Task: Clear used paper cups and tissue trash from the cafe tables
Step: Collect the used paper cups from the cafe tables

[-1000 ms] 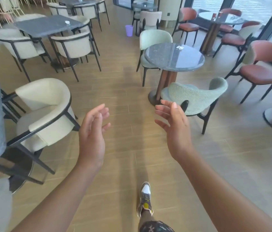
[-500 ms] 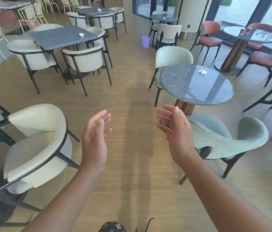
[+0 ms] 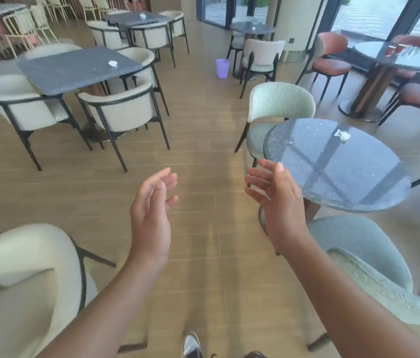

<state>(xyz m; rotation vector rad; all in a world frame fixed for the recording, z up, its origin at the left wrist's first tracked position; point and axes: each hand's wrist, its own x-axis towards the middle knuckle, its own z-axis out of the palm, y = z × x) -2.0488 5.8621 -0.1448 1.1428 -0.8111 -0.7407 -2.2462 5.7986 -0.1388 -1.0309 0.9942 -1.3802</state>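
Note:
A crumpled white tissue lies on the far side of the round dark table at right. Another crumpled tissue sits on the square grey table at left, and a third tissue on a square table further back. A purple bin stands on the floor in the aisle ahead. My left hand and my right hand are raised in front of me, palms facing each other, fingers relaxed, holding nothing. My right hand is just left of the round table's near edge.
Cream armchairs ring the square table, and one is close at my lower left. Green chairs flank the round table, one near my right arm. Red chairs and a glass-topped table stand by the windows. A wooden-floor aisle runs ahead.
I have walked forward: the round table and the tissue on it are much nearer and lower right, the cream chair slid to my lower left. Both hands kept their raised, relaxed pose.

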